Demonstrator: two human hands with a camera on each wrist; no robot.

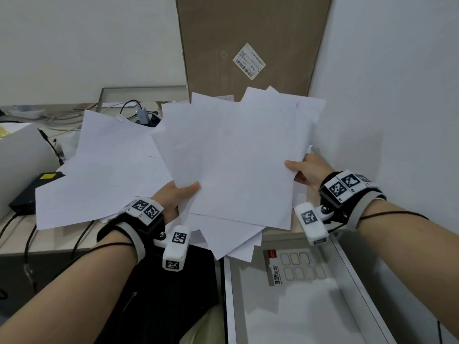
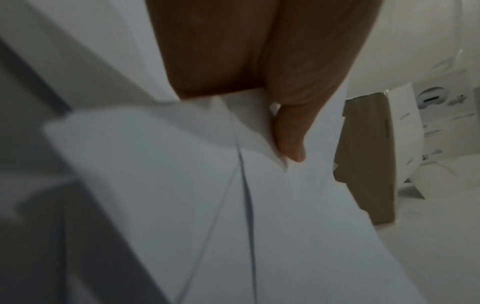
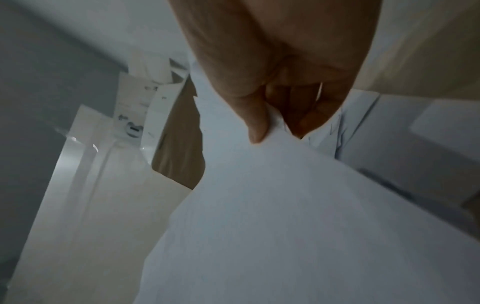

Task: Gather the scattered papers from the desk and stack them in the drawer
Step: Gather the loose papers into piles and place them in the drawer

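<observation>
White-walled office corner, cluttered desk (image 1: 15, 234). Loose sheets (image 1: 104, 165) lay ungathered at left. Left hand (image 1: 173, 194) and right hand (image 1: 308, 172) gripped uneven paper bundle (image 1: 236, 157), lifted over desk. Open drawer (image 1: 347, 281) below right awaited papers; stacking not begun.

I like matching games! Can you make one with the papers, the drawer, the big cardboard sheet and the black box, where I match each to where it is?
Things:
1. bundle of papers
2. drawer
3. cardboard sheet
4. black box

Places:
A. leaning upright against the wall at the back
B. lying on the desk at the left, partly under loose sheets
C. held up in the air by the left hand and the right hand
D. pulled open below the hands, with a sticker sheet inside

Pairs: 1-C, 2-D, 3-A, 4-B
</observation>
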